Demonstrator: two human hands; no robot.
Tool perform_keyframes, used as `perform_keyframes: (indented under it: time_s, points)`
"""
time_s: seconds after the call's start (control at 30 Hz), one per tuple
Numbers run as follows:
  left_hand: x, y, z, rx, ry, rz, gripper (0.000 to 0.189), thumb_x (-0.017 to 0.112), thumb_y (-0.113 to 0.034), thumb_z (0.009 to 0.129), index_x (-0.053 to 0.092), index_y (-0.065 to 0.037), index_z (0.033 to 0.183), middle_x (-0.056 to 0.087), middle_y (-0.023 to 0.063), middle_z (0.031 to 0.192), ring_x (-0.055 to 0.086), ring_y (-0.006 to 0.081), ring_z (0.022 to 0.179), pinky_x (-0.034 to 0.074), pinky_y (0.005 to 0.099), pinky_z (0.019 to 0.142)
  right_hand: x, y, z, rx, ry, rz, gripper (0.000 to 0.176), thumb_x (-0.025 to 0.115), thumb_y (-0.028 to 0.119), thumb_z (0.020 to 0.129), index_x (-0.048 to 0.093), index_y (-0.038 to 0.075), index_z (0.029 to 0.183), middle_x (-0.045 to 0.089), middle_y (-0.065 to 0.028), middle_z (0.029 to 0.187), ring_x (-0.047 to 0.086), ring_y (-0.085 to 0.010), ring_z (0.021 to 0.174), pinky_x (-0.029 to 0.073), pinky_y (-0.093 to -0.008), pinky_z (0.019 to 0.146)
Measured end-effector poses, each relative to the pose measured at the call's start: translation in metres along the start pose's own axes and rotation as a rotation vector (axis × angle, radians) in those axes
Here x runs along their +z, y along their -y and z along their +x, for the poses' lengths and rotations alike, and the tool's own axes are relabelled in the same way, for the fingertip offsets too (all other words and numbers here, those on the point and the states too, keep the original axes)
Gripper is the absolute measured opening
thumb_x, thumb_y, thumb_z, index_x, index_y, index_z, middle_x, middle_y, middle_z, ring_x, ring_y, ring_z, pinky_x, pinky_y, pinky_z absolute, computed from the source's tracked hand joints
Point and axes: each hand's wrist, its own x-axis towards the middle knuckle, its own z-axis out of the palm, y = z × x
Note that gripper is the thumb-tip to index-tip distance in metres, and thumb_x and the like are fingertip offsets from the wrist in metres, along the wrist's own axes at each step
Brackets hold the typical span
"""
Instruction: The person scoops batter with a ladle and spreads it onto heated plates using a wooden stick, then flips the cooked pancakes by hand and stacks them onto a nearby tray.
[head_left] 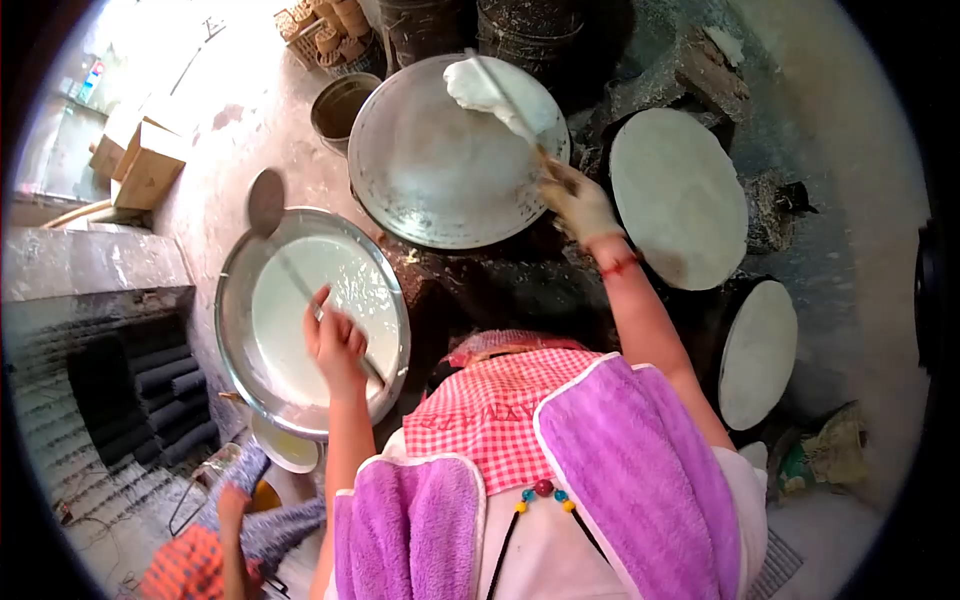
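My left hand (338,345) is closed around the handle of a ladle. The ladle's round, flat-looking bowl (266,202) hangs over the far rim of a wide metal basin (222,330) of white batter (300,320). My right hand (582,208) grips the handle of a long, thin spreader (505,95), blurred by motion. The spreader lies across a patch of white batter (475,88) at the far side of a large round griddle (430,170). The rest of the griddle's surface is bare and speckled along its near edge.
To the right stand two more round griddles, each covered with a pale sheet (680,200) (760,355). A bucket (343,105) adjoins the main griddle's left side. Cardboard boxes (148,165) and stacked dark cylinders (165,385) are at left. Another person (205,560) is at lower left.
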Motion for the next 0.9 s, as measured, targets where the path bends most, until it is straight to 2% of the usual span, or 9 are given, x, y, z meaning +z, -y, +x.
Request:
perform_keyframes:
  time_s: [0.1,0.13,0.2,0.27,0.4,0.47,0.57,0.63,0.9]
  points:
    - [-0.056,0.003,-0.051,-0.017,-0.198,0.023,0.035,0.038,-0.024,0.100,0.041,-0.006,0.130,0.035,-0.0033,0.056,0.027,0.0039,0.038,0.021,0.0194,0.031,-0.019,-0.061,-0.017,-0.008,-0.233,0.074,0.044,0.067,0.009,0.082,0.057,0.009,0.125,0.063,0.0030,0.093,0.052,-0.0049,0.068,0.046,-0.0207,0.058]
    - [-0.082,0.028,-0.052,-0.077,-0.263,0.156,0.038,0.041,-0.031,0.099,0.041,-0.007,0.129,0.035,-0.0036,0.056,0.029,0.0038,0.040,0.024,0.0198,0.032,-0.018,-0.084,-0.005,-0.346,-0.207,-0.140,0.041,0.071,0.013,0.080,0.060,0.009,0.120,0.064,-0.0013,0.092,0.052,-0.0063,0.063,0.046,-0.0215,0.056]
    - [-0.095,0.034,-0.058,-0.308,-0.163,-0.022,0.038,0.045,-0.034,0.098,0.043,-0.010,0.128,0.036,-0.0048,0.060,0.031,0.0042,0.044,0.027,0.0199,0.038,0.031,-0.018,-0.022,0.164,-0.096,0.049,0.045,0.073,0.020,0.080,0.057,0.022,0.123,0.063,0.0011,0.081,0.046,-0.0083,0.044,0.034,-0.0242,0.035]
    - [-0.106,0.049,-0.055,-0.449,-0.208,-0.039,0.028,0.044,-0.030,0.099,0.046,-0.011,0.120,0.035,-0.0033,0.062,0.030,0.0048,0.043,0.027,0.0203,0.039,0.046,-0.001,-0.001,0.121,-0.059,-0.123,0.043,0.071,0.021,0.082,0.057,0.020,0.123,0.062,0.0037,0.083,0.045,-0.0071,0.045,0.033,-0.0233,0.036]
    - [-0.090,0.036,-0.070,-0.318,-0.336,-0.129,0.025,0.042,-0.027,0.100,0.045,-0.007,0.114,0.034,-0.0026,0.062,0.029,0.0054,0.042,0.026,0.0214,0.037,-0.005,0.002,0.019,0.028,0.111,-0.005,0.058,0.068,0.021,0.082,0.046,0.010,0.135,0.060,-0.0056,0.118,0.059,-0.0141,0.097,0.047,-0.0235,0.079]
    - [-0.094,0.030,-0.075,-0.271,-0.348,-0.172,0.025,0.042,-0.027,0.100,0.046,-0.007,0.113,0.035,-0.0025,0.062,0.029,0.0054,0.042,0.026,0.0215,0.038,-0.008,0.008,0.002,-0.014,0.201,0.056,0.058,0.067,0.020,0.084,0.045,0.009,0.136,0.055,-0.0085,0.127,0.052,-0.0175,0.116,0.040,-0.0266,0.097]
    - [-0.103,0.041,-0.067,-0.244,-0.240,-0.132,0.024,0.043,-0.027,0.099,0.046,-0.007,0.111,0.034,-0.0030,0.061,0.029,0.0051,0.043,0.027,0.0214,0.038,0.011,-0.017,-0.007,0.147,-0.059,-0.116,0.044,0.066,0.022,0.086,0.054,0.015,0.127,0.065,-0.0005,0.085,0.056,-0.0097,0.058,0.042,-0.0224,0.047]
    - [-0.114,0.063,-0.055,-0.373,-0.242,-0.172,0.023,0.045,-0.028,0.098,0.046,-0.007,0.109,0.034,-0.0035,0.060,0.030,0.0051,0.043,0.027,0.0215,0.038,0.061,0.010,-0.013,0.167,-0.020,0.003,0.041,0.068,0.022,0.084,0.056,0.017,0.124,0.060,0.0047,0.069,0.042,-0.0063,0.042,0.028,-0.0221,0.035]
    - [-0.078,0.062,-0.057,-0.242,-0.233,-0.149,0.021,0.045,-0.026,0.098,0.046,-0.007,0.106,0.034,-0.0033,0.060,0.031,0.0053,0.042,0.028,0.0225,0.038,-0.032,-0.013,0.007,0.144,-0.062,-0.044,0.049,0.069,0.016,0.083,0.053,0.012,0.128,0.061,0.0016,0.079,0.049,-0.0062,0.052,0.033,-0.0200,0.040]
